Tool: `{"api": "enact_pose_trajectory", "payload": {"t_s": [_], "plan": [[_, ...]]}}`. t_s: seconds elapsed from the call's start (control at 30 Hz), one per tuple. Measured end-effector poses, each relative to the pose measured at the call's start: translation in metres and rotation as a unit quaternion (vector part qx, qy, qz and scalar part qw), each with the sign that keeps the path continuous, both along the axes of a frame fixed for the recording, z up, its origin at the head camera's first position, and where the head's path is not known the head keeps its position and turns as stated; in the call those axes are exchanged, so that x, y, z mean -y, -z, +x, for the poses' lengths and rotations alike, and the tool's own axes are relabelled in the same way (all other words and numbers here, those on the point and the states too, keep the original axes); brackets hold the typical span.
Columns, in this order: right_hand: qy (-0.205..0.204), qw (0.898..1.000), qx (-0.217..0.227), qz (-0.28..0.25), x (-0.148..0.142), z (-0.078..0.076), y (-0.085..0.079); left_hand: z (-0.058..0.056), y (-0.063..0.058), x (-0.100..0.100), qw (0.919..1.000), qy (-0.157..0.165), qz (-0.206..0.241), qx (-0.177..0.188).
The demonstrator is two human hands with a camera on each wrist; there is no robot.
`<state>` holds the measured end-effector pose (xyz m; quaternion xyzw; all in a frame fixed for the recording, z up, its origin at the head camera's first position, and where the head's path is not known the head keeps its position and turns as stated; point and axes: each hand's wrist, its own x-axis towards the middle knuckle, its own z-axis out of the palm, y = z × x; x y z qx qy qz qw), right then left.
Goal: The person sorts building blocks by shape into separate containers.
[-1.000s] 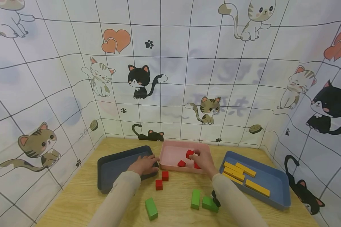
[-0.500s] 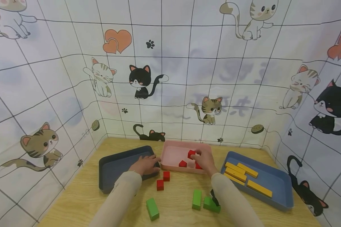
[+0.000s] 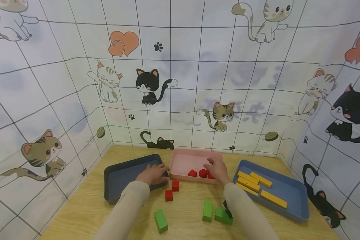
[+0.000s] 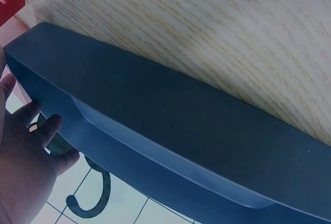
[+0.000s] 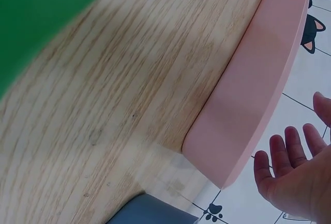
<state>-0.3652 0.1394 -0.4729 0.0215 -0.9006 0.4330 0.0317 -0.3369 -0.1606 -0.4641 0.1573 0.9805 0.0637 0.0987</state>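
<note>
With left hand (image 3: 153, 174) and right hand (image 3: 218, 170) both loose-fingered, a low right-hand sweep could jostle red blocks (image 3: 202, 173) in the pink tray (image 3: 184, 161).

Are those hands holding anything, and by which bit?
Nothing is held: the right hand is open over the pink tray, and the left hand is open over the dark tray.

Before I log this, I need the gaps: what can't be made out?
Head view: part of the rightmost red block, behind the right hand.
Left wrist view: part of the left hand, past the left edge.
Right wrist view: part of a green block, blurred, past the top-left corner.
</note>
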Motion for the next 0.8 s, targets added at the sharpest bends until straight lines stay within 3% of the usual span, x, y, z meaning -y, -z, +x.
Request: {"api": "enact_pose_trajectory", "payload": {"t_s": [0.8], "plan": [[-0.004, 1.0, 0.011, 0.019, -0.0049, 0.0063, -0.0036, 0.0026, -0.0028, -0.0001, 0.9999, 0.005, 0.008, 0.004]]}}
